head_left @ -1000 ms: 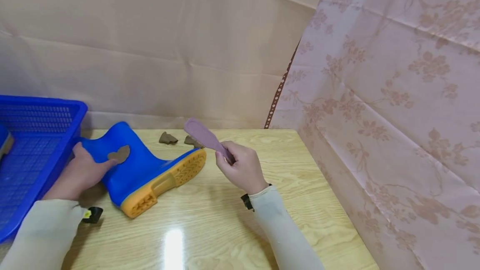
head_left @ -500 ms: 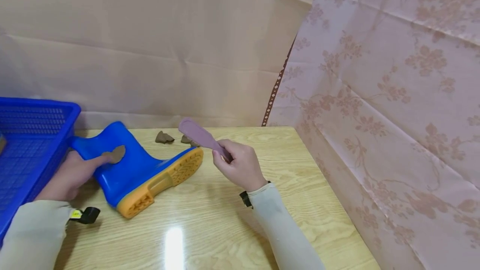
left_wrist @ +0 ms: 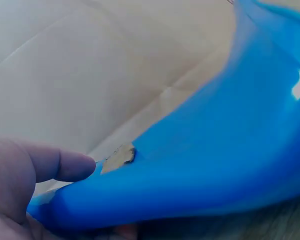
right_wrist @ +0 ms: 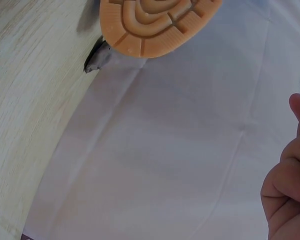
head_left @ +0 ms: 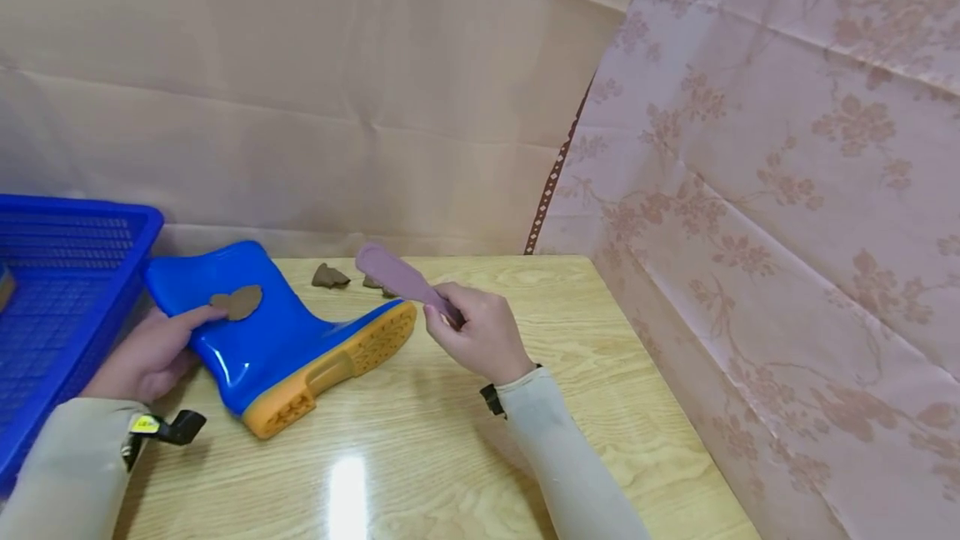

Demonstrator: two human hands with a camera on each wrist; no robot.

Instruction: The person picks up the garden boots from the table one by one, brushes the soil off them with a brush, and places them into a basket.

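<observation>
A blue rain boot (head_left: pixel 285 357) with an orange sole lies tilted on its side, its shaft to the left and its toe to the right. My left hand (head_left: pixel 150 350) grips the shaft, the thumb on top and fingertips showing beneath it in the left wrist view. A flat brown piece (head_left: pixel 243 302) lies on the shaft, close to the thumb (left_wrist: pixel 75 166). In my right hand (head_left: pixel 483 332) is a purple brush (head_left: pixel 397 273), held by its handle just beyond the toe. Only part of the right hand shows in the right wrist view, below a fuzzy grey edge.
A blue plastic basket (head_left: pixel 142 248) stands at the left, with part of an orange-soled thing (head_left: pixel 6 283) inside. Brown crumpled pieces (head_left: pixel 330 276) lie on the wood-grain table (head_left: pixel 450 457) behind the boot. Cloth hangs (head_left: pixel 337 107) at the back and right.
The boot has turned slightly in my left hand, so its shaft and the brown piece face the camera more. The right hand and brush have barely moved.
</observation>
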